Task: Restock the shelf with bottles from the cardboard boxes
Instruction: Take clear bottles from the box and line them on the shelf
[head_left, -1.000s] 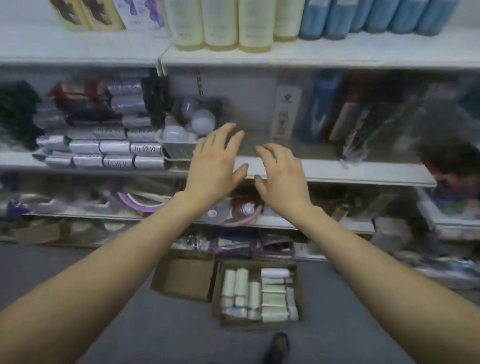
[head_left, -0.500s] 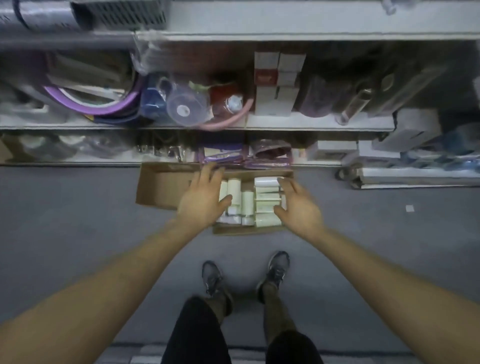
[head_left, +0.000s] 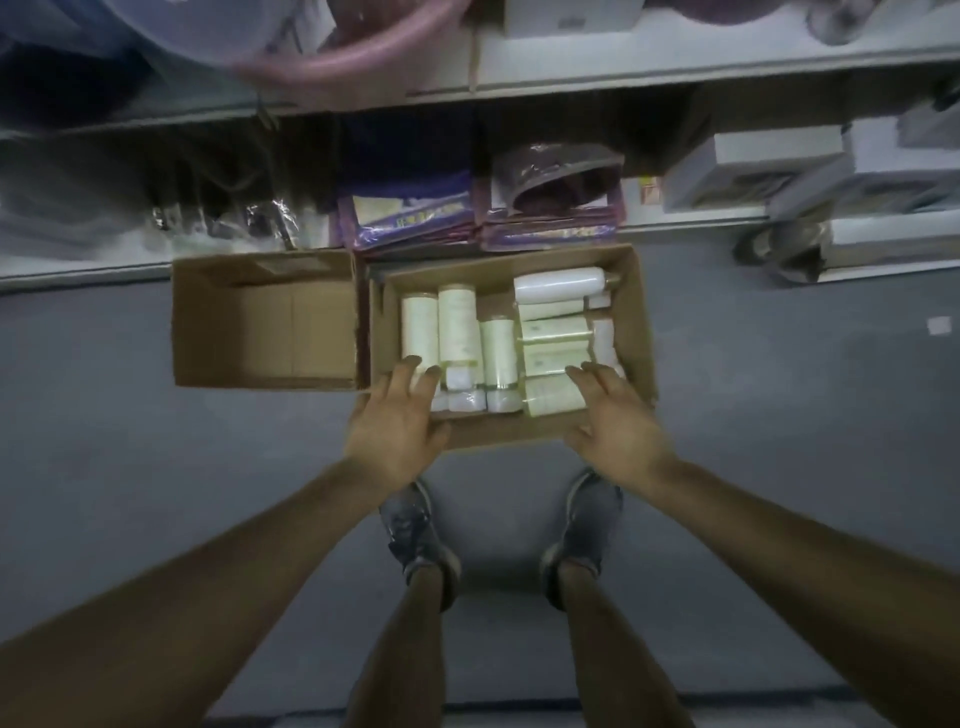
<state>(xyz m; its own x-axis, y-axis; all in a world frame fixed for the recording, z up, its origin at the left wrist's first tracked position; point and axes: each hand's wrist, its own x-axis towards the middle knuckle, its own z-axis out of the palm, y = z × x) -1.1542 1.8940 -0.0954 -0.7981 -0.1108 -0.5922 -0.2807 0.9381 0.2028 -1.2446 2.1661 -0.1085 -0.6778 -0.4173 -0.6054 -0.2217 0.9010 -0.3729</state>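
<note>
A cardboard box (head_left: 636, 312) on the grey floor holds several pale cream bottles (head_left: 457, 327) lying flat, some with white caps toward me. To its left stands a second cardboard box (head_left: 265, 317) with nothing visible inside. My left hand (head_left: 400, 431) hovers over the near-left corner of the filled box, fingers spread and straight above the bottles. At the near-right corner my right hand (head_left: 618, 421) reaches in with extended fingers, close to a cream bottle (head_left: 553, 397). Neither hand holds anything.
The lowest shelf (head_left: 78, 270) runs just behind the boxes, carrying purple packets (head_left: 410, 218), plastic-wrapped goods and white cartons (head_left: 753, 166). A higher shelf edge (head_left: 675, 73) crosses the top. My two feet in grey shoes (head_left: 415, 530) stand right before the boxes.
My view dropped from the upper shelves to the floor. Both hands came down from the shelf edge and now hover over the filled box, much closer to the bottles.
</note>
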